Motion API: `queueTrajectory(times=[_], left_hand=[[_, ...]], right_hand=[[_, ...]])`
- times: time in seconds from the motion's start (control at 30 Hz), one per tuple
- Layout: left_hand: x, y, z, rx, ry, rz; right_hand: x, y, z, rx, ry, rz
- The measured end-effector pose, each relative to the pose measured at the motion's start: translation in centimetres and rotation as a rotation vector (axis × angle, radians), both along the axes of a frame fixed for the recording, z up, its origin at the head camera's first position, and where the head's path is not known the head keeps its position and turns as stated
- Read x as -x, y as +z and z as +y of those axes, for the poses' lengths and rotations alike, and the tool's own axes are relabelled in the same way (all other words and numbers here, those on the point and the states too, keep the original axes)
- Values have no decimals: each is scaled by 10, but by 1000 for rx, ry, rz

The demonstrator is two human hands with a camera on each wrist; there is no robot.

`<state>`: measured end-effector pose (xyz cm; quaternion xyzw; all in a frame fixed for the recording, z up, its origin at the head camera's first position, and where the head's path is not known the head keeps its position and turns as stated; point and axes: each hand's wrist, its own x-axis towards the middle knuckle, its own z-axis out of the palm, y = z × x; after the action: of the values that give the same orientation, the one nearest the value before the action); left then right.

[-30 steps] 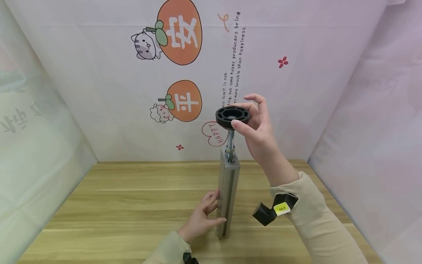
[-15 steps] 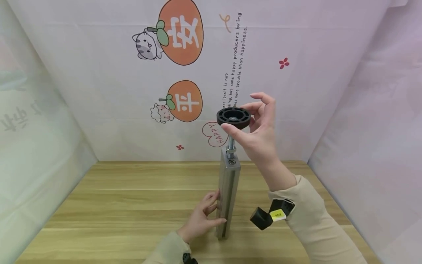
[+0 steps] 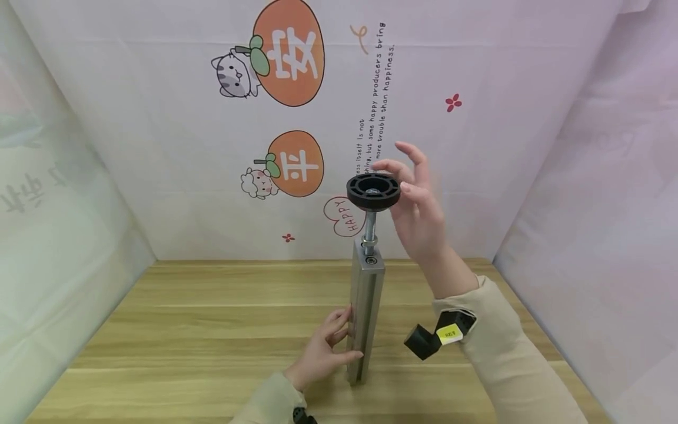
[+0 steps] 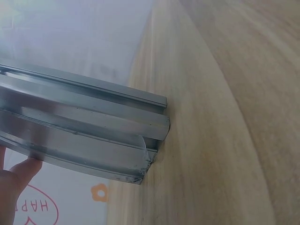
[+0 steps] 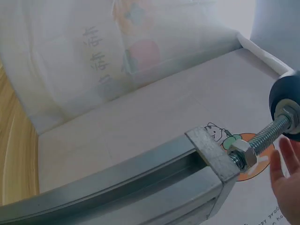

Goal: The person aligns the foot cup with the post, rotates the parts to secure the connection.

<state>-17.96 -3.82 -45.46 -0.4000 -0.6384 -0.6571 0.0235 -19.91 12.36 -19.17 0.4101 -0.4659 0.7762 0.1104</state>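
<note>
A grooved aluminium profile [image 3: 364,318] stands upright, its lower end at the wooden table [image 4: 211,122] in the left wrist view. My left hand [image 3: 320,353] grips it low down, thumb on the near side and fingers round the left edge. From its top end rises a threaded rod [image 5: 271,135] with a hex nut [image 5: 243,152] close to the profile. A round black levelling foot [image 3: 373,200] tops the rod, its ribbed underside facing up. My right hand [image 3: 421,218] is at the foot's right side, fingers spread and loosely bent, fingertips right at the rim.
A white printed cloth [image 3: 185,147] hangs behind the table, with more cloth walls at left [image 3: 63,235] and right [image 3: 598,224]. A black wrist camera [image 3: 424,341] sticks out from the right sleeve below the hand.
My right thumb has moved off the foot's near rim to its right side, and the fingers have loosened. The foot and rod look unchanged in height. My left hand keeps its hold.
</note>
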Motion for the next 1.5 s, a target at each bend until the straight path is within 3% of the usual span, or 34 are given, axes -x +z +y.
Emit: queueTrajectory(times=[0.1,0.2,0.33,0.47,0.9,1.27,1.5], left_hand=[[1,-1,0,-10,-6,18],[0,-1,0,-13,-6,15],[-2,0,-1,2,10,-19],[-3,2,-1,22,25,-50],[-4,3,-1,4,18,-38],[0,1,1,-6,0,10],[0,0,1,-34,-10,36]], right_hand=[[3,1,5,-43,224,-93],[7,0,9,-73,367,-147],[12,-1,12,-86,517,-153],[14,-1,12,-110,595,-137],[14,-1,9,-97,596,-141],[12,-4,11,-51,481,-111],[11,-7,14,-94,411,-75]])
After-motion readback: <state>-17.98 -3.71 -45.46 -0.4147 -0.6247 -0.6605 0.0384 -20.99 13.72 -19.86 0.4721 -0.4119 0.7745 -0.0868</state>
